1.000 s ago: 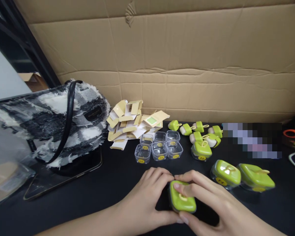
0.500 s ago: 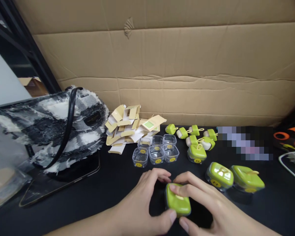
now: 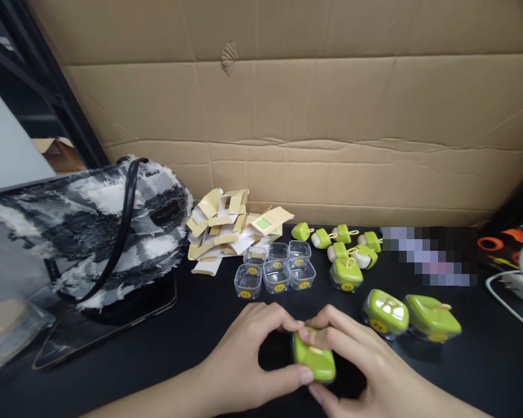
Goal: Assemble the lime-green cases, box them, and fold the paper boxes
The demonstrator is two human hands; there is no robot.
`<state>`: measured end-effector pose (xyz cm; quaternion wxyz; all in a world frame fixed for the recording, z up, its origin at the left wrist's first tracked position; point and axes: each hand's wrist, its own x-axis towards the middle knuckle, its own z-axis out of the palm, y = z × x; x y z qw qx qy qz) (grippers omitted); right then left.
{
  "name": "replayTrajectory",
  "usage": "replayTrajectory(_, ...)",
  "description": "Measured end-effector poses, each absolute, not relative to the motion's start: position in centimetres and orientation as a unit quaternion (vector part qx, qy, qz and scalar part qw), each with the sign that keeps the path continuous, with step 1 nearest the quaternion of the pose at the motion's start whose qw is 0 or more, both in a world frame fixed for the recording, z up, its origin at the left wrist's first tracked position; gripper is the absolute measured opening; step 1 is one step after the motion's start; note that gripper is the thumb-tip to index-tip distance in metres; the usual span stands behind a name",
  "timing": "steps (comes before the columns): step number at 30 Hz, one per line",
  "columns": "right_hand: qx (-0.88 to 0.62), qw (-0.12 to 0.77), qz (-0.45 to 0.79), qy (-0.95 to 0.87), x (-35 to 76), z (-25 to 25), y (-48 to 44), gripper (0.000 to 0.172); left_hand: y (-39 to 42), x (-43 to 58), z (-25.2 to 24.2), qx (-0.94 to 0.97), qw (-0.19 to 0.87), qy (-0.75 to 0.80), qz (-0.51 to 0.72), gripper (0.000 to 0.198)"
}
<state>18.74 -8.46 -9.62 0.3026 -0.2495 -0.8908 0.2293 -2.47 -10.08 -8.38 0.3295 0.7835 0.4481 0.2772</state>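
Note:
Between my two hands sits a small clear case with a green lid (image 3: pixel 320 364) and a pale loop on top. My left hand (image 3: pixel 244 351) curves around its left side, fingertips at the far corner and thumb on the near edge. From the right, my right hand (image 3: pixel 366 360) grips it, a finger pressing the lid's far part and the thumb low at the front. Two similar green-lidded cases, one (image 3: pixel 386 313) and another (image 3: pixel 433 316), stand right of my right hand. Ahead are several open clear containers (image 3: pixel 276 277) with yellow round stickers.
Several green-and-white pieces with loops (image 3: pixel 340 251) and one more green-lidded case (image 3: pixel 346 274) sit at the back. Flattened cartons (image 3: pixel 220 232) are heaped behind the containers. A shaggy black-and-white bag (image 3: pixel 126 226) occupies the left; a white cable (image 3: pixel 505 290) lies far right.
My left fingers have closed in to touch the case's far corner, where before they were raised off it. The view has shifted slightly; the other things stay put.

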Motion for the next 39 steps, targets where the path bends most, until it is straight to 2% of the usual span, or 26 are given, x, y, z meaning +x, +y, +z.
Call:
replayTrajectory(2, -0.245, 0.296, 0.236, -0.893, 18.7, -9.6, -8.5, 0.043, -10.0, -2.5, -8.4, 0.788, 0.34, 0.431, 0.279, 0.03)
replayTrajectory(6, -0.241, 0.295, 0.235, -0.894, 19.0, -8.7, -8.5, 0.052, -9.9, -2.9, -8.4, 0.787, 0.371, 0.401, 0.286, 0.05)
replayTrajectory(8, -0.239, 0.312, 0.218, -0.893, 19.6, -7.8, -8.4, 0.055, -9.9, -3.2, -8.2, 0.783, 0.363, 0.402, 0.305, 0.053)
replayTrajectory(10, -0.235, 0.337, 0.182, -0.893, 20.6, -6.8, -8.0, 0.055, -9.7, -3.5, -7.9, 0.783, 0.316, 0.415, 0.339, 0.042)
replayTrajectory(14, -0.262, 0.397, 0.082, -0.876, 23.3, -5.0, -6.0, 0.046, -8.6, -4.4, -6.7, 0.767, 0.124, 0.475, 0.412, 0.022)
replayTrajectory(16, -0.343, 0.41, 0.055, -0.843, 24.8, -4.4, -4.4, 0.038, -7.9, -4.9, -6.1, 0.762, 0.05, 0.51, 0.396, 0.023)
replayTrajectory(19, -0.435, 0.402, 0.074, -0.802, 27.0, -3.9, -1.9, 0.033, -7.2, -5.9, -6.0, 0.78, 0.005, 0.552, 0.296, 0.034)
replayTrajectory(22, -0.469, 0.35, 0.112, -0.803, 29.0, -3.7, 0.0, 0.024, -6.8, -6.8, -6.5, 0.8, 0.008, 0.557, 0.221, 0.043)
replayTrajectory(30, -0.49, 0.191, 0.207, -0.825, 31.5, -4.6, 1.9, 0.024, -6.7, -7.2, -6.7, 0.81, 0.041, 0.558, 0.178, 0.034)
replayTrajectory(35, -0.485, 0.165, 0.216, -0.831, 32.0, -5.4, 2.2, 0.024, -6.6, -7.2, -6.4, 0.797, 0.08, 0.578, 0.153, 0.039)
replayTrajectory(39, -0.487, 0.178, 0.219, -0.827, 32.1, -5.0, 1.9, 0.018, -6.4, -7.6, -6.7, 0.801, 0.097, 0.565, 0.173, 0.037)
